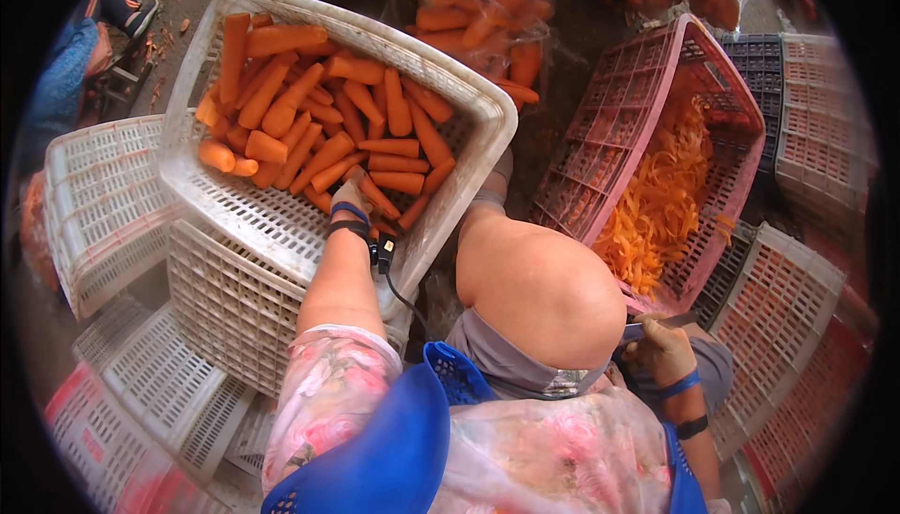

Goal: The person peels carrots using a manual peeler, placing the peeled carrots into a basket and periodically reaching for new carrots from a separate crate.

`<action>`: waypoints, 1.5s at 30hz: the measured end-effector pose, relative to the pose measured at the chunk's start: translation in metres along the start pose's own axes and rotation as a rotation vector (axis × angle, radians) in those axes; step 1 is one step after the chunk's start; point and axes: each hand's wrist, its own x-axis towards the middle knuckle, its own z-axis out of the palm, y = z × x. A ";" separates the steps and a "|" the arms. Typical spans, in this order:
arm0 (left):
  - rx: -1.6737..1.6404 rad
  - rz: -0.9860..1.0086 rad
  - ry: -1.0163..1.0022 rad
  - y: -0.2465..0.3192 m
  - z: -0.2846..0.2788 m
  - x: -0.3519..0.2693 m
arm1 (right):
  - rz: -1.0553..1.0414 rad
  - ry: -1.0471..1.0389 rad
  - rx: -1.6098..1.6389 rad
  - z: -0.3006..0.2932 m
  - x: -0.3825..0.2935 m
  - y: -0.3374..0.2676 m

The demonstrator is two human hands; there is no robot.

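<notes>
A white plastic crate (450, 57) holds a pile of peeled carrots (330, 106), many with cut ends. My left hand (354, 196) reaches down into its near side, with its fingers at a carrot (378, 194); whether they grip it is hard to tell. At the lower right, beside my knee, my right hand (661, 349) is closed around a bladed hand tool (633, 333), whose exact kind is partly hidden. Just beyond that hand, a tilted pink plastic crate (675, 43) contains a heap of orange carrot peelings (657, 198).
Clear plastic bags of carrots (478, 8) lie beyond the two crates. White crates (105, 198) are at the left, and more crates (780, 303) line the right. Another person's shoe (143, 18) shows at the upper left. A cable (408, 299) runs from my left wrist.
</notes>
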 end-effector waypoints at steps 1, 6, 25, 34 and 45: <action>0.040 -0.011 0.022 0.002 0.000 -0.017 | 0.022 0.002 0.013 0.000 0.001 -0.002; 0.070 0.015 0.065 0.001 0.004 -0.025 | 0.034 0.043 0.043 0.004 0.000 -0.005; 0.102 0.858 -0.580 0.045 0.056 -0.246 | -0.249 -0.319 0.151 -0.015 0.016 -0.035; 0.250 1.020 -1.088 0.042 0.096 -0.496 | -0.434 -0.474 0.340 -0.028 0.021 -0.096; 0.301 0.479 -1.448 -0.073 0.223 -0.559 | -0.561 -0.578 1.046 -0.094 0.048 -0.151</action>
